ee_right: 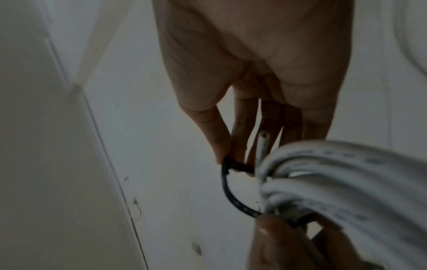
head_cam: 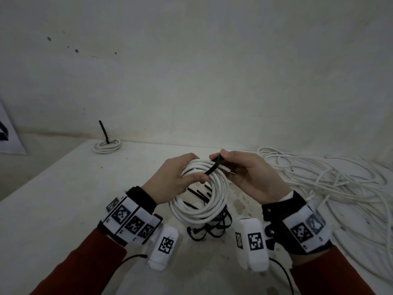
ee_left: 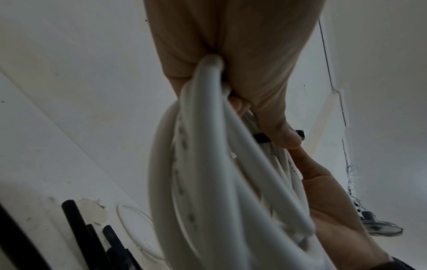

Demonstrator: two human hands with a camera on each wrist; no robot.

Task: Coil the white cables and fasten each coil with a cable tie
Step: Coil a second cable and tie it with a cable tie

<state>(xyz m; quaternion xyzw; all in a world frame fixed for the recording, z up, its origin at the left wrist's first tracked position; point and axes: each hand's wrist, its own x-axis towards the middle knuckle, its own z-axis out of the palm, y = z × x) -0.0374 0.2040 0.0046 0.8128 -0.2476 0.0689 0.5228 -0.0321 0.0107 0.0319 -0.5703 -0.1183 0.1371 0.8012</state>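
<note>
White round-sheathed cable coil (head_cam: 200,192) held above the pale table (head_cam: 63,188).
Left hand (head_cam: 170,182) grips the coil; right hand (head_cam: 251,177) pinches a black plastic cable tie (head_cam: 213,167) looped around it.

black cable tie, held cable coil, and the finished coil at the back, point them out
black cable tie (head_cam: 213,168), head view, strap's middle
held cable coil (head_cam: 197,213), head view, lower loops
finished coil (head_cam: 107,146), head view, its loops

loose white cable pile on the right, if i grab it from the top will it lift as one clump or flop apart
The loose white cable pile would probably flop and trail, since its strands sprawl in open, tangled loops. It likely springs a little too: the coil in the left hand keeps round loops only while gripped.
</note>
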